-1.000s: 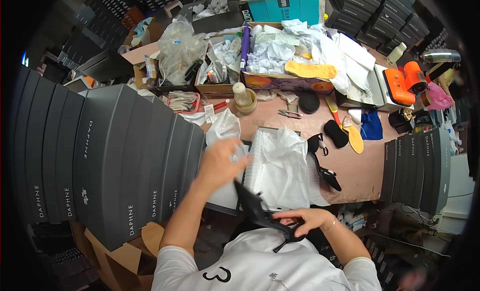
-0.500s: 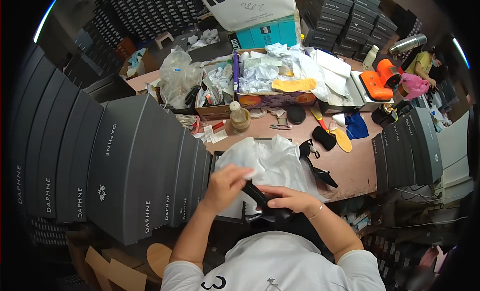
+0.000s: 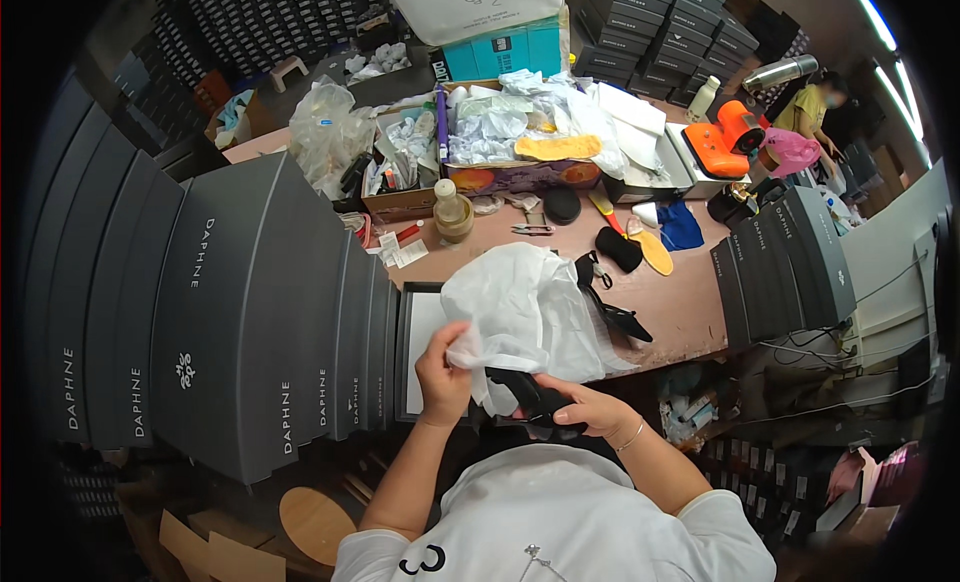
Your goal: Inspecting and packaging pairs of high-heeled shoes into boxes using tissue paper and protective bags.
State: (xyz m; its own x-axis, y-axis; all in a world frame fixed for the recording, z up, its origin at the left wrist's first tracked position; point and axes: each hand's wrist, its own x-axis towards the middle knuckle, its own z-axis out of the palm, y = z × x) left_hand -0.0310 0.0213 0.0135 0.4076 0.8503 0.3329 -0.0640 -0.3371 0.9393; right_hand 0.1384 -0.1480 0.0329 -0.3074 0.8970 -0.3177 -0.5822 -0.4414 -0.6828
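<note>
My left hand (image 3: 444,380) is closed on the edge of a sheet of white tissue paper (image 3: 530,307). The paper hangs over an open dark shoebox (image 3: 403,354) and onto the table. Close to my body, my right hand (image 3: 598,410) grips a black shoe (image 3: 522,394), its thumb lying on top. The paper's lower edge touches this shoe, and part of the shoe is hidden by paper and fingers. Just right of the paper lies another black shoe (image 3: 622,320) with a strap.
Stacked dark shoeboxes rise at left (image 3: 235,312) and right (image 3: 790,267). Behind the paper are a glue bottle (image 3: 452,214), snips (image 3: 532,230), a black sponge (image 3: 618,248), a yellow insole (image 3: 652,252) and a blue cloth (image 3: 682,227). A carton (image 3: 520,177) holds crumpled paper. Farther right, a person (image 3: 815,112) works.
My left hand has drawn the tissue paper up off the box's left side and toward the shoe. The right hand keeps hold of the shoe. The view has shifted slightly.
</note>
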